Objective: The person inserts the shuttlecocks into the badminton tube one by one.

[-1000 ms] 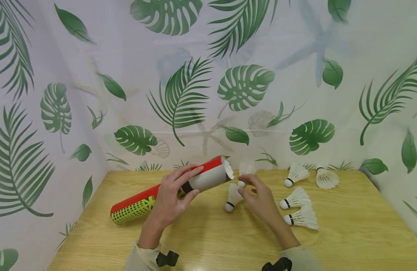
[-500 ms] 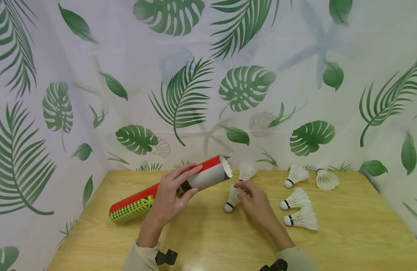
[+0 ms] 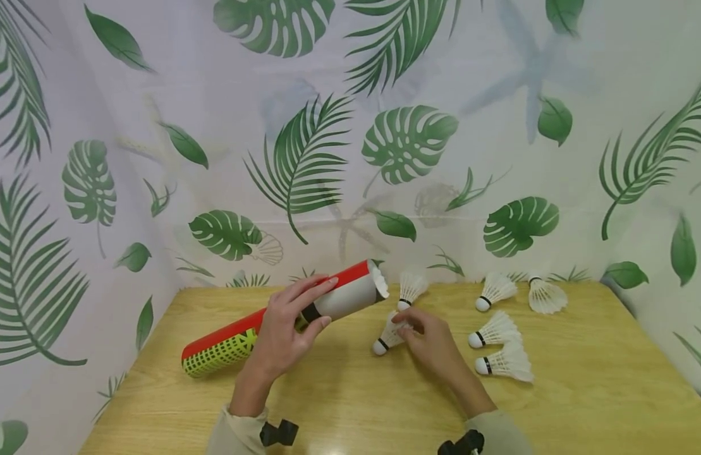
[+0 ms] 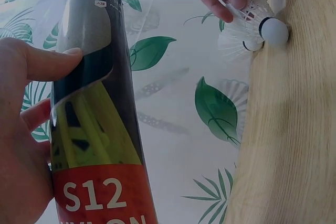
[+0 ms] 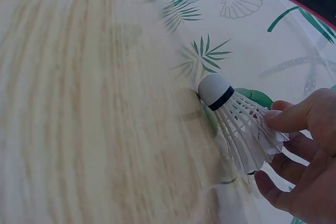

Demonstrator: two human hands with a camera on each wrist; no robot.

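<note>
One shuttlecock (image 5: 239, 119) pinched by right hand (image 3: 432, 341), tilted tube (image 3: 343, 298) gripped by left hand (image 3: 282, 335), five more shuttlecocks (image 3: 505, 363) spread nearby

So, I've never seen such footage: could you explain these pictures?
No machine here: a person works bare-handed. The wide picture comes from a camera on the head, looking down; the other two come from cameras on the wrists, each watching its own hand. The left hand holds a long tube, red, grey and yellow-green, at a slant. The right hand pinches one white shuttlecock by its skirt. Five other shuttlecocks lie on the wooden table: one just behind the pinched one, four off to the right.
</note>
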